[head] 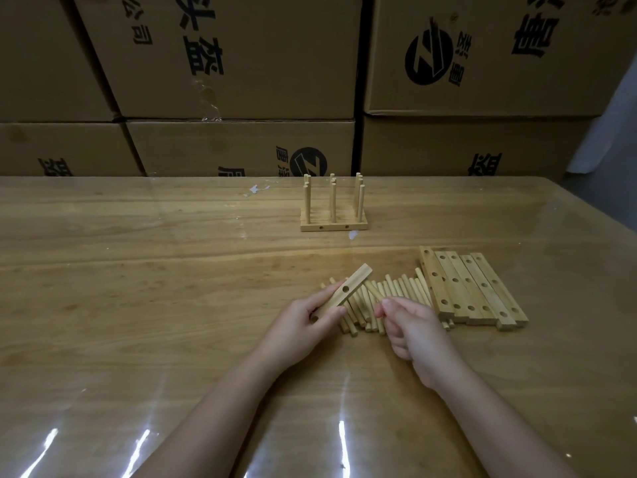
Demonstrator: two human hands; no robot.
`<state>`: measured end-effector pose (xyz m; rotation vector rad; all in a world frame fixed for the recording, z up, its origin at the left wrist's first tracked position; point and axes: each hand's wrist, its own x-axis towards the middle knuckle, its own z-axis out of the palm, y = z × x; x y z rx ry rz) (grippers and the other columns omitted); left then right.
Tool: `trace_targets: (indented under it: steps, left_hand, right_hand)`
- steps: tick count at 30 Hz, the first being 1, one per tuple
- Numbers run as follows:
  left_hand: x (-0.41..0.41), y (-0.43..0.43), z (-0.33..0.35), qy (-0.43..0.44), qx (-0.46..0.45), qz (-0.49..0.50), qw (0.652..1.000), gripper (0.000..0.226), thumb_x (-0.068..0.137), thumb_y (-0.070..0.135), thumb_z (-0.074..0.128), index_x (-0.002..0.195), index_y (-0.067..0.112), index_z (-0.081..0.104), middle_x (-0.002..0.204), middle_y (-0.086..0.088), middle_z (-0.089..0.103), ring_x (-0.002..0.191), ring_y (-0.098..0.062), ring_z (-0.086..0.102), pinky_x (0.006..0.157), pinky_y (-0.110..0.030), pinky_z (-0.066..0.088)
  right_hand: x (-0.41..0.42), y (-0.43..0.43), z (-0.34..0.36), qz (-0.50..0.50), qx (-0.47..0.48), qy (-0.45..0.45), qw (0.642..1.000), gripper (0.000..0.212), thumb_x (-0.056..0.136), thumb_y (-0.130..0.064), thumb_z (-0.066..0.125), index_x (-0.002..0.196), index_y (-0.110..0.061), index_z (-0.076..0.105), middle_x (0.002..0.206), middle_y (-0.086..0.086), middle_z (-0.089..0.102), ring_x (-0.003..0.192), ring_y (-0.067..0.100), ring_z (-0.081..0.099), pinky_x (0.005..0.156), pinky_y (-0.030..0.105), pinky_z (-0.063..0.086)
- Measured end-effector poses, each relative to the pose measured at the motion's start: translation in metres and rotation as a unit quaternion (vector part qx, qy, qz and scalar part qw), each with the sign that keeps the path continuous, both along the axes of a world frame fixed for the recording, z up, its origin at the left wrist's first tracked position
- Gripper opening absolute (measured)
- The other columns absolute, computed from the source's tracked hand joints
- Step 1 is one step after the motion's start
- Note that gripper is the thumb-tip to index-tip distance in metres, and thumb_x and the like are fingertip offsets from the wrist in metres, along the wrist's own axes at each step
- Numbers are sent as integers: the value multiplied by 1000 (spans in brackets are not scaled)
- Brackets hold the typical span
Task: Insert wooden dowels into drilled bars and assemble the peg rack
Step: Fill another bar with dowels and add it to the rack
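Note:
My left hand grips a drilled wooden bar, tilted up to the right above a pile of loose dowels on the table. A hole shows in the bar's side. My right hand pinches one dowel at the pile, its tip pointing up-left toward the bar. Several drilled bars lie side by side to the right of the pile. An assembled peg rack with upright dowels stands farther back.
The wooden table has a glossy clear cover with glare near the front. Stacked cardboard boxes form a wall behind the table's far edge. The table's right edge slants away at the right.

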<state>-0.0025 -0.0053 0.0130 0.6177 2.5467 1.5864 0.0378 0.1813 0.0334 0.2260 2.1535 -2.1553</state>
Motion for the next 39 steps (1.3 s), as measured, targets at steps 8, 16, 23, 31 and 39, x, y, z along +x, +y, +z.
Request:
trace_targets:
  steps: [8, 16, 23, 31, 39]
  left_hand:
    - [-3, -4, 0, -49, 203, 77, 975, 28, 98, 30, 46, 125, 30, 54, 68, 5, 62, 47, -8, 53, 42, -19, 42]
    - [-13, -14, 3, -206, 364, 145, 897, 42, 102, 39, 33, 105, 11, 64, 59, -5, 59, 43, -14, 51, 39, -24, 43]
    - [-17, -20, 7, -274, 475, 106, 830, 41, 102, 35, 34, 112, 3, 58, 65, -7, 62, 52, -14, 58, 46, -23, 49]
    - [-20, -16, 4, -213, 444, 151, 857, 40, 102, 36, 32, 113, 1, 49, 63, -8, 67, 52, -15, 64, 48, -24, 52]
    - [-16, -4, -1, -114, 249, 176, 946, 38, 102, 41, 30, 100, 9, 50, 52, -1, 60, 45, -12, 56, 47, -20, 44]
  right_hand:
    - [-7, -3, -5, -101, 247, 230, 936, 44, 88, -53, 38, 122, -28, 47, 89, -8, 53, 71, 3, 52, 58, 20, 44]
    - [-9, -12, -29, 17, 588, 236, 774, 37, 91, -42, 47, 127, -39, 51, 117, -8, 41, 110, 9, 39, 93, 27, 34]
    - [-9, -13, -26, -6, 596, 224, 771, 31, 89, -34, 54, 118, -25, 59, 111, -10, 52, 107, 9, 45, 95, 26, 35]
    - [-10, -11, -18, 1, 505, 189, 842, 20, 83, -33, 66, 89, -27, 47, 84, -16, 46, 76, 0, 44, 76, 21, 36]
    - [-10, -7, -18, -15, 391, 169, 905, 27, 85, -26, 65, 110, -27, 56, 83, -10, 52, 75, 7, 51, 68, 23, 44]
